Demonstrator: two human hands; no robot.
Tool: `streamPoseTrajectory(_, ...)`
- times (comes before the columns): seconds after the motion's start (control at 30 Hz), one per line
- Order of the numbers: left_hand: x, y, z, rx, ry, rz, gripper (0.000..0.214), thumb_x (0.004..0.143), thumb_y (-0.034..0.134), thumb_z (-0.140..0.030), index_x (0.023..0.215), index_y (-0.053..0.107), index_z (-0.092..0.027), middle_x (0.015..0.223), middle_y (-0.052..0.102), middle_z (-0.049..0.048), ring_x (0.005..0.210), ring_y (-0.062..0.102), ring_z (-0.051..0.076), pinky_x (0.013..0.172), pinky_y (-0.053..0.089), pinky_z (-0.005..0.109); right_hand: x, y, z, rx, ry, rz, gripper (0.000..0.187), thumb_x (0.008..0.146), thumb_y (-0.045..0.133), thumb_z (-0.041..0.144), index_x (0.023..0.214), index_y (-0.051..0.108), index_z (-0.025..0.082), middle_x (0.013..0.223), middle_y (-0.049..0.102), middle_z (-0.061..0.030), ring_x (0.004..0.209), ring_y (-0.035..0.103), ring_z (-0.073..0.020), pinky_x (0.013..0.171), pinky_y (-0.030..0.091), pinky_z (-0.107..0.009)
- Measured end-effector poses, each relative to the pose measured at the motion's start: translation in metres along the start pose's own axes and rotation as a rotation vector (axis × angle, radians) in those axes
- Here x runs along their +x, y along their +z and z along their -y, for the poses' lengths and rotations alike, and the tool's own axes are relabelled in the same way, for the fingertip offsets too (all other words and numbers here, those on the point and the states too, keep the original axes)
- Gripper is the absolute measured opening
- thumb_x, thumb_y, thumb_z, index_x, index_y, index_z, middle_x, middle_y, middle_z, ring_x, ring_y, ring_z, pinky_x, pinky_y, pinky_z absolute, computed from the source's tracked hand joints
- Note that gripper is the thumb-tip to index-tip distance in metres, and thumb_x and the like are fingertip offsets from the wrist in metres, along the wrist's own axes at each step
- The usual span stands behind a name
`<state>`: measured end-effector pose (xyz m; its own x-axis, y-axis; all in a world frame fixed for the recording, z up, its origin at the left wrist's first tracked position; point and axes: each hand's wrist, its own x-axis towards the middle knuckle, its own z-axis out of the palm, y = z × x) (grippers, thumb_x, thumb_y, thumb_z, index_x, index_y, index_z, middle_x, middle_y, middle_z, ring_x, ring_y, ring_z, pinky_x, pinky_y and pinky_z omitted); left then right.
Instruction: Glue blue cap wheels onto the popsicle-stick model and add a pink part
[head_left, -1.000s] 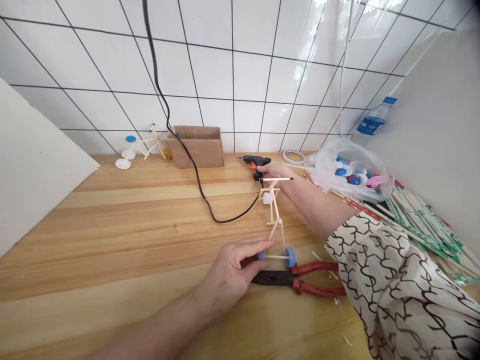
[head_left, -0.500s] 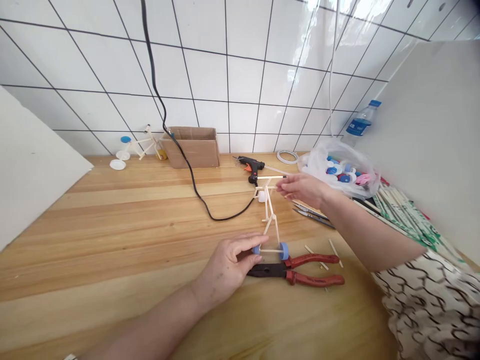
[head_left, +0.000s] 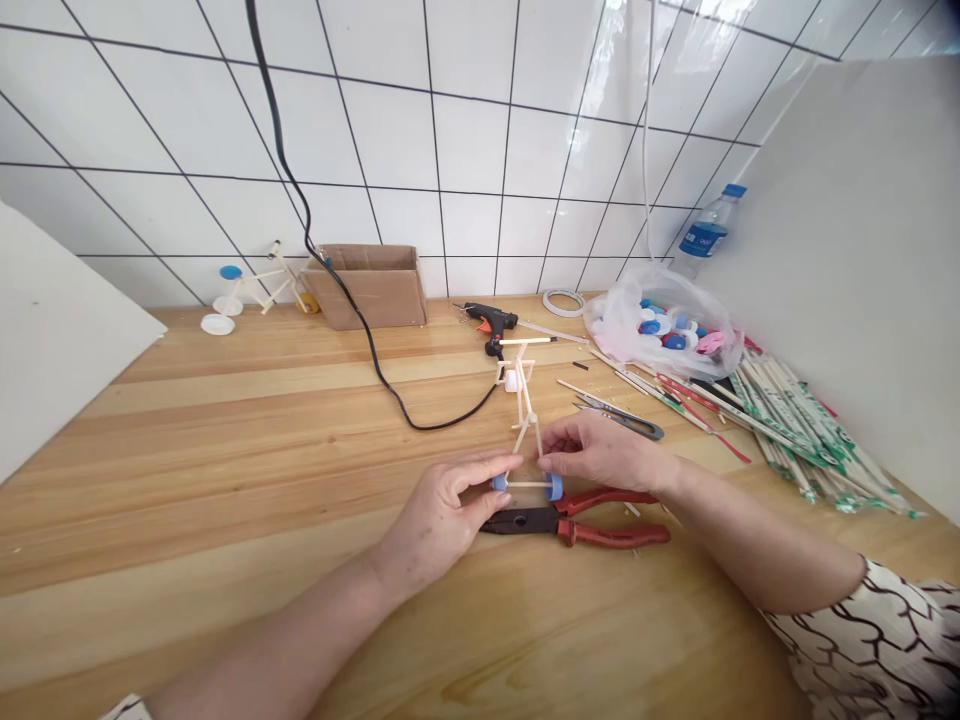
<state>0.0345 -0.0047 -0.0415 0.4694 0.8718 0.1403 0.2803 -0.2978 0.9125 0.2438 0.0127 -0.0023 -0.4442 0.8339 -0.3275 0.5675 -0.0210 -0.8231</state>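
Note:
A small tricycle model made of thin wooden sticks, with blue bottle caps as rear wheels, stands on the wooden table. My left hand pinches the left blue cap between thumb and fingers. With its fingers curled, my right hand is closed at the model's right rear stick, just above the right blue cap; its fingertips are partly hidden. Red-handled pliers lie just in front of the wheels, partly behind my hands. A white cap sits at the model's far end.
Behind the model lies a black glue gun with its cord, near a tape roll. Thread snips, a bag of caps and wrapped chopsticks lie right. A cardboard box and another stick model stand back left.
My right hand has come down from beside the model's far end to its right rear stick, and its fingers have curled in. My left hand keeps hold of the left cap.

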Motion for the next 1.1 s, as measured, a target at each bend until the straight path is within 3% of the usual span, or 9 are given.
streamPoseTrajectory(0.33,0.0002,0.0003,0.0019,-0.007,-0.012,0.011,0.035,0.074,0.060,-0.012,0.106,0.069,-0.020,0.111,0.069,0.0034,0.103,0.063,0.019,0.096,0.046,0.030,0.0013,0.0052,0.0064,-0.026,-0.012,-0.061,0.017,0.076,0.055,0.026,0.065,0.053,0.013,0.058,0.045,0.0039,0.055,0.037,-0.0078,0.051,0.030,-0.020)
streamPoseTrajectory(1.1,0.0010,-0.0002,0.0027,0.004,0.041,0.000,0.037,0.075,0.060,-0.009,0.108,0.067,-0.021,0.112,0.069,0.0024,0.102,0.064,0.017,0.097,0.045,0.028,0.0001,0.0105,0.0077,0.044,0.030,-0.132,0.017,0.073,0.057,0.028,0.064,0.051,0.015,0.055,0.043,0.0051,0.051,0.033,-0.0073,0.050,0.027,-0.022)
